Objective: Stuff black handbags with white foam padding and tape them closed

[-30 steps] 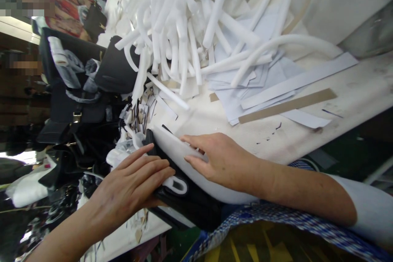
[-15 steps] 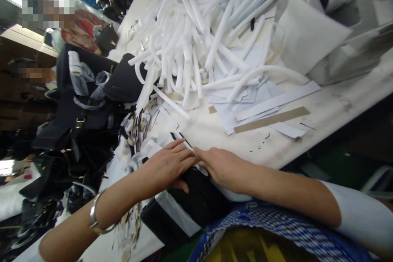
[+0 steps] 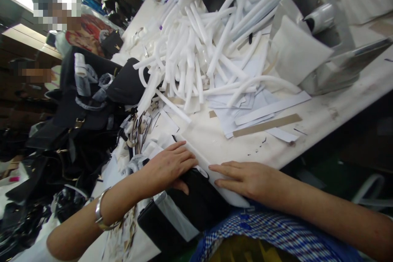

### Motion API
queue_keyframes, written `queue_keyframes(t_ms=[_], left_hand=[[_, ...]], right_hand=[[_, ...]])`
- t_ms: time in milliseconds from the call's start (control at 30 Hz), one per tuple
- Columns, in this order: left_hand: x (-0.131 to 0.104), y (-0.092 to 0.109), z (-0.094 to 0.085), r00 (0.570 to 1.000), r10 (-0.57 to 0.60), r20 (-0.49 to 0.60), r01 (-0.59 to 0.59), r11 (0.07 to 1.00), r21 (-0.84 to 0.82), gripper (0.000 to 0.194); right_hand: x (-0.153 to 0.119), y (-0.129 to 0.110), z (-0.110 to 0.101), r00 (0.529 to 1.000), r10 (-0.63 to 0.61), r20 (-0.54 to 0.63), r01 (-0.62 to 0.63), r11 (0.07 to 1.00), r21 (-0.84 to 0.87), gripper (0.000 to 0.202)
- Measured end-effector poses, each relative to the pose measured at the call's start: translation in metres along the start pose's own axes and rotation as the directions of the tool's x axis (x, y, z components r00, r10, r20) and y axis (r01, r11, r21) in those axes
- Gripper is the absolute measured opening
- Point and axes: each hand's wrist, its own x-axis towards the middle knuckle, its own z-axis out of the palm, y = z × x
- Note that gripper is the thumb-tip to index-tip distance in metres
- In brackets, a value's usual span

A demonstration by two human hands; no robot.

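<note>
A black bag (image 3: 202, 200) lies at the table's near edge against my body, a strip of translucent white wrapping (image 3: 176, 215) across it. My left hand (image 3: 172, 168) rests on the bag's upper part, fingers stretched out flat and thumb apart from them. White sheet-like material (image 3: 199, 153) runs along the bag's right side. On it, or just above it, is my right hand (image 3: 245, 178), fingers extended towards the bag and holding nothing. What lies under the left palm is hidden.
Beyond my hands is a heap of white foam tubes (image 3: 187, 53). Paper sheets and a brown card strip (image 3: 267, 125) lie right of it. A grey plastic-wrapped bag (image 3: 331, 61) stands at the right. Black bags (image 3: 82, 110) are piled left; a person (image 3: 86, 32) is behind them.
My right hand has moved right, away from my left hand, and its fingers have straightened out. The left hand stays on the black bag. The view has shifted slightly.
</note>
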Motion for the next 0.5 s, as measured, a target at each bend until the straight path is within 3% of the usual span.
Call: queue_keyframes(t_ms=[233, 367, 500], left_hand=[[-0.004, -0.001, 0.0, 1.0, -0.016, -0.009, 0.016, 1.0, 0.005, 0.067], [-0.005, -0.003, -0.001, 1.0, -0.022, -0.003, 0.022, 1.0, 0.0, 0.067], [-0.004, -0.005, -0.001, 1.0, -0.026, 0.011, 0.026, 1.0, -0.004, 0.069]], right_hand=[[0.017, -0.001, 0.021, 0.992, 0.117, -0.049, -0.107, 0.98, 0.168, 0.035], [0.02, -0.001, 0.027, 0.978, 0.199, -0.057, -0.168, 0.925, 0.341, 0.038], [0.02, 0.001, 0.03, 0.971, 0.234, -0.042, -0.199, 0.897, 0.395, 0.039]])
